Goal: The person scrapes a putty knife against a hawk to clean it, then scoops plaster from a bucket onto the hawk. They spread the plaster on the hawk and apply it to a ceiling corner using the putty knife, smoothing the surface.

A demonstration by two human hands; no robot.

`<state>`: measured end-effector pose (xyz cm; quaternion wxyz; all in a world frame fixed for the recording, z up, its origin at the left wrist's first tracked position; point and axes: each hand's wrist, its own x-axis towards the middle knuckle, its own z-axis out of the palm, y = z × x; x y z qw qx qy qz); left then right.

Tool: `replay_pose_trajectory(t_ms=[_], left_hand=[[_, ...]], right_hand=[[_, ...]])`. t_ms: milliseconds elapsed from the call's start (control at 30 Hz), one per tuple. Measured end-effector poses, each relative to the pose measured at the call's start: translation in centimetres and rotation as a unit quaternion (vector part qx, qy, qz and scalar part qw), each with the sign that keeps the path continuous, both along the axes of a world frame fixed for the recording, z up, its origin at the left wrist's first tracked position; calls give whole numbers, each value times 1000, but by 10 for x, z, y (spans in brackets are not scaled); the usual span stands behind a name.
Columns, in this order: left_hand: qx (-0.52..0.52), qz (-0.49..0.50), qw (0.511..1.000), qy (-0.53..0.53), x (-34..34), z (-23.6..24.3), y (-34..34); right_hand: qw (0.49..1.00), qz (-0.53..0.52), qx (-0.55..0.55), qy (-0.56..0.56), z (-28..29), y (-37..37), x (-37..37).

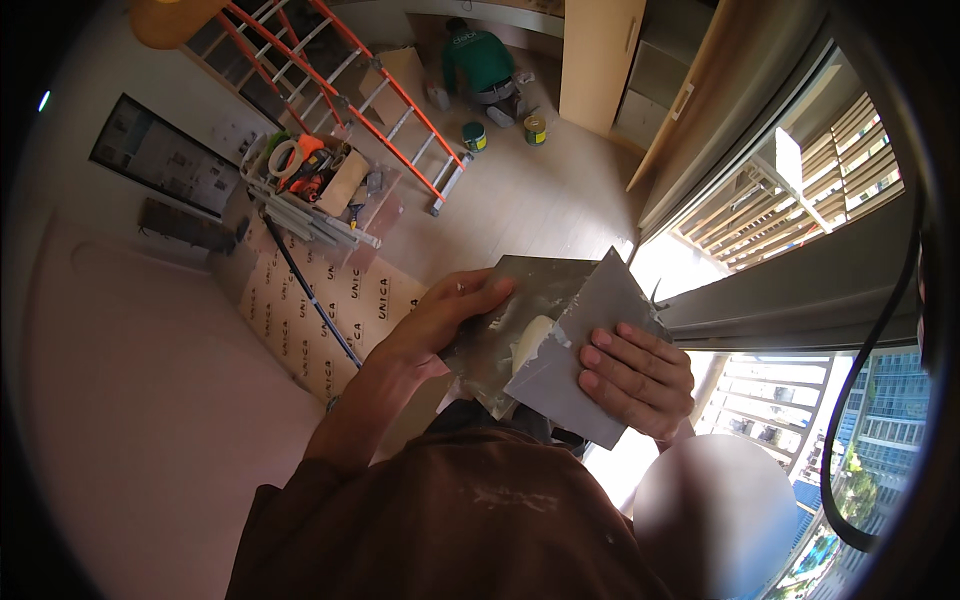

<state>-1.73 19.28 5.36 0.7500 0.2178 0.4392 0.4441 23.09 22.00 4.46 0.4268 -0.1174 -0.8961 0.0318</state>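
My left hand (440,315) is closed on a square metal putty plate (510,295), its thumb over the upper left edge and the other fingers hidden beneath. Smears of pale putty mark the plate. A smooth grey plastering trowel (575,375) lies slanted across its right side, edge against the plate. My right hand (640,380) grips this trowel, several fingers laid over its face; the handle is hidden. A cream lump of putty (532,340) sits where the two blades meet. Both tools are held up in front of my brown shirt (450,520).
An orange ladder (390,85) stands beyond a tool-filled crate (310,175). A co-worker in green (480,62) crouches at the back near two buckets (535,130). Printed floor covering (290,320) and a dark hose (300,270) lie left; a window frame (780,290) and hanging cable (850,390) are right.
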Motion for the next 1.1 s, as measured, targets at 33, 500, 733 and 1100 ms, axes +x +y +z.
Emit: replay_pose_trajectory(t_ms=[33,500,733,1100], left_hand=[[1,2,1000,1,-3,-4,0],[42,-40,972,228,-25,-7,-16],[7,-54,988,147,-2,-22,-20],[-172,-88,979,65,-4,-83,-13]], right_hand=[[1000,1,-2,7,-4,-1,0],[863,-132,-486,41,38,32,-5],[845,-68,-510,-145,15,61,-13],[811,-25,-553,-188,-36,55,-22]])
